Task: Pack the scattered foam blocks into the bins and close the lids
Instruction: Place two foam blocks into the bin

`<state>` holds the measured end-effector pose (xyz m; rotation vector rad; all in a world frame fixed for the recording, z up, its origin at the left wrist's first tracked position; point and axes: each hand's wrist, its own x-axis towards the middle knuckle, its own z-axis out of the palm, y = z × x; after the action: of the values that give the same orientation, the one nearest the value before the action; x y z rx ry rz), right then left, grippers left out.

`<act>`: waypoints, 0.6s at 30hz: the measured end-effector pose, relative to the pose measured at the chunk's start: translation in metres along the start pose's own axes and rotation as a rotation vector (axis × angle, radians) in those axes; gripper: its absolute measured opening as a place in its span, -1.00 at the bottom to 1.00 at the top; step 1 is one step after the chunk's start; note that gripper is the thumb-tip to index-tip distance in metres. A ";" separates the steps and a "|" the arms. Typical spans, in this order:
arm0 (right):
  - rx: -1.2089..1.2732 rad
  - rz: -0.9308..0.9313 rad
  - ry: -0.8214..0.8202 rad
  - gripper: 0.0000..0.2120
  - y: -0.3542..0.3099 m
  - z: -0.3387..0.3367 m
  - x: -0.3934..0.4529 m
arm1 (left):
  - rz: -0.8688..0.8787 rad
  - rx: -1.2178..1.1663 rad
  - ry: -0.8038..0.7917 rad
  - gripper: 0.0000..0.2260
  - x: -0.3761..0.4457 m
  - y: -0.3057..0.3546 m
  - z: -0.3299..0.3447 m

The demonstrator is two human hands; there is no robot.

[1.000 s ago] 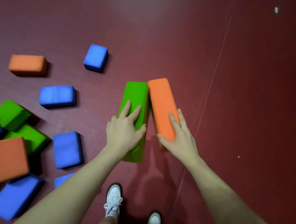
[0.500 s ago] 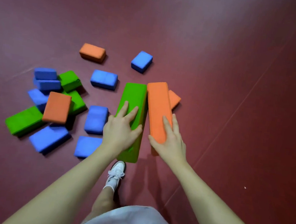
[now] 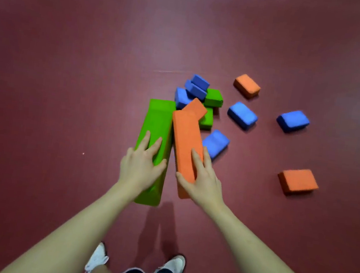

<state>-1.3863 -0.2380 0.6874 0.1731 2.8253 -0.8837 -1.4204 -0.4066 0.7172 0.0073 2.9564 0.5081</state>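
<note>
At frame centre the left hand (image 3: pixel 141 168) grips a long green block (image 3: pixel 156 126), thumb curled over its right edge, while the right hand (image 3: pixel 203 180) clasps a long orange block (image 3: pixel 185 137) just beside it. Behind their far ends, centre-right, lies a heap of blue blocks (image 3: pixel 194 89) and green blocks (image 3: pixel 212 98); loose orange blocks (image 3: pixel 298 180) sit well apart at right. Bare red floor (image 3: pixel 56 74) fills the left and top.

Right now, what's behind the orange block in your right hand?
Past the far end of the orange block held by the right hand lies a pile: another orange block, green blocks and blue blocks. Whatever lies beneath the held block is hidden.
</note>
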 end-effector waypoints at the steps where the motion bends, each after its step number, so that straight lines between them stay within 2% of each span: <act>1: -0.012 -0.056 -0.030 -0.25 -0.019 0.013 0.002 | -0.051 0.002 0.018 -0.44 -0.008 -0.023 -0.008; 10: -0.157 -0.555 -0.308 -0.25 -0.245 0.145 -0.008 | -0.508 -0.077 0.220 -0.45 -0.104 -0.274 -0.088; 18: -0.217 -0.869 -0.487 -0.27 -0.451 0.281 -0.045 | -0.822 -0.095 0.335 -0.46 -0.193 -0.480 -0.154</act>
<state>-1.3780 -0.7703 0.7186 -1.1924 2.4383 -0.5947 -1.2413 -0.9162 0.7280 -1.3408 2.8523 0.5433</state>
